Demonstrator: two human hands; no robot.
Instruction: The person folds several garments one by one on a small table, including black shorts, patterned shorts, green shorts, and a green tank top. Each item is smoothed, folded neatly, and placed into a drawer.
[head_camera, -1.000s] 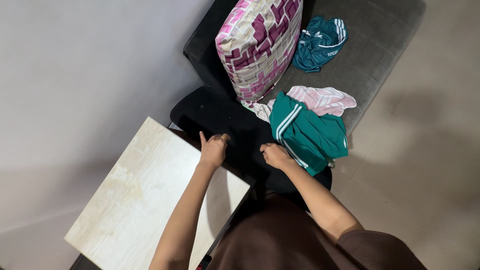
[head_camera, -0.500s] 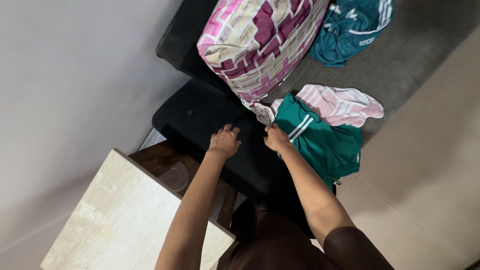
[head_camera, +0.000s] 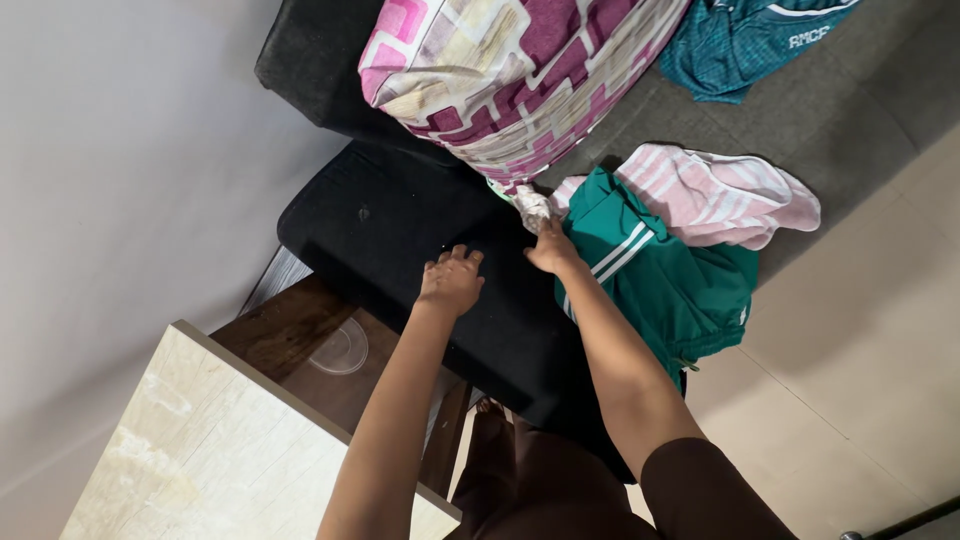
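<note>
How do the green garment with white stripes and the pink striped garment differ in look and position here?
The green garment is deep green with a few white stripes along one edge; the pink garment is pale pink with white stripes across it. The green garment lies nearer the person and hangs over the sofa's front edge; the pink garment sits farther back, partly overlapping it. The right hand touches the green garment's edge, not the pink garment. Both lie crumpled on the grey sofa.

Green garment (head_camera: 660, 280): teal-green, white stripes, crumpled, draped over sofa edge, partly under pink striped cloth. Small pale patterned cloth (head_camera: 532, 208): bunched, wedged at pillow's lower corner, just beside green garment. Black sofa armrest (head_camera: 400, 225): dark, flat, fabric-covered, between wooden side table and garments.
</note>
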